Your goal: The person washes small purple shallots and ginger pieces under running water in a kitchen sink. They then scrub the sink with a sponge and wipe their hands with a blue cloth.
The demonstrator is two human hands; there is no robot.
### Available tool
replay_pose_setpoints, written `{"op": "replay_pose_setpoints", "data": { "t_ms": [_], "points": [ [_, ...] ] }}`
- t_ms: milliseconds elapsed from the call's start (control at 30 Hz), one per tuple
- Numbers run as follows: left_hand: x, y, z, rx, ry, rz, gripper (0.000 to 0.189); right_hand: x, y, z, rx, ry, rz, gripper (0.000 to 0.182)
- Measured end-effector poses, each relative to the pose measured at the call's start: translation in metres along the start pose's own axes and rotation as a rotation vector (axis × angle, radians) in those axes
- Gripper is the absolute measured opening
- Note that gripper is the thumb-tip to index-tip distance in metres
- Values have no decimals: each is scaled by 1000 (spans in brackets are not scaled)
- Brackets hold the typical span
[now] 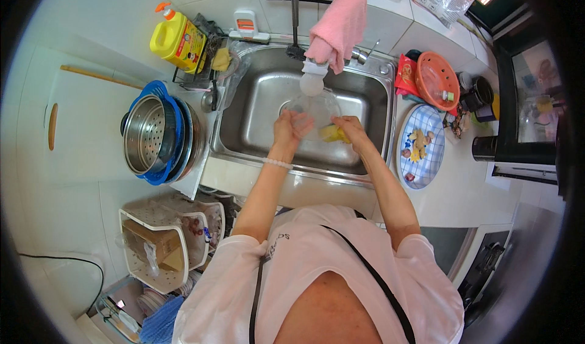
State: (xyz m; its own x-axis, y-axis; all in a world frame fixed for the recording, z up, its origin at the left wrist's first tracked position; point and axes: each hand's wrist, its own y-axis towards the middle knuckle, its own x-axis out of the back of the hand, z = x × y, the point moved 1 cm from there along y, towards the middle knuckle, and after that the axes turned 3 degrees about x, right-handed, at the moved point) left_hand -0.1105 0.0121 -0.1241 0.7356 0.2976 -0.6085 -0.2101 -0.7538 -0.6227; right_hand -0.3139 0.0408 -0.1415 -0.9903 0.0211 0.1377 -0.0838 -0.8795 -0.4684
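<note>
Over a stainless steel sink [260,133], my left hand [292,127] is at the near left side of a clear, round bowl-like vessel [320,108], palm turned up and fingers spread behind or against its wall. My right hand [352,131] grips a yellow sponge [332,133] at the vessel's right side. The faucet's white round head [312,83] hangs just above the vessel, and a pink cloth [340,19] drapes over the faucet. Whether water is running is unclear. The vessel's transparent edges are hard to make out.
Stacked pots with a steel steamer [148,133] and a blue colander [157,88] stand left of the sink, near a yellow detergent jug [180,40]. An oval plate [422,175] with ginger and several small bulbs lies right, below an orange basket [425,63]. A dish brush [295,26] hangs behind.
</note>
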Motion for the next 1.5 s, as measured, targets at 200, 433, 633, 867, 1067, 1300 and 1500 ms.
{"op": "replay_pose_setpoints", "data": {
  "t_ms": [200,433,633,867,1067,1300,1500],
  "points": [
    [-10,-26,13,-861,1525,14,53,7,26,30,145,-377,-157,41],
    [-25,-4,25,-841,1454,401,73,-2,42,71,184,-411,102,52],
    [-34,-32,3,36,39,360,62,3,0,86,491,-286,-217,32],
    [-19,-12,27,105,-301,461,51,-49,-63,76,891,-816,-62,43],
    [-35,-32,16,178,-369,457,49,-64,-29,93,729,-874,10,48],
    [-42,-38,4,-16,-162,473,47,-44,15,49,557,-814,-251,45],
    [-30,-19,4,-36,-265,467,51,-34,-40,30,840,-948,-57,46]
  ]
}}
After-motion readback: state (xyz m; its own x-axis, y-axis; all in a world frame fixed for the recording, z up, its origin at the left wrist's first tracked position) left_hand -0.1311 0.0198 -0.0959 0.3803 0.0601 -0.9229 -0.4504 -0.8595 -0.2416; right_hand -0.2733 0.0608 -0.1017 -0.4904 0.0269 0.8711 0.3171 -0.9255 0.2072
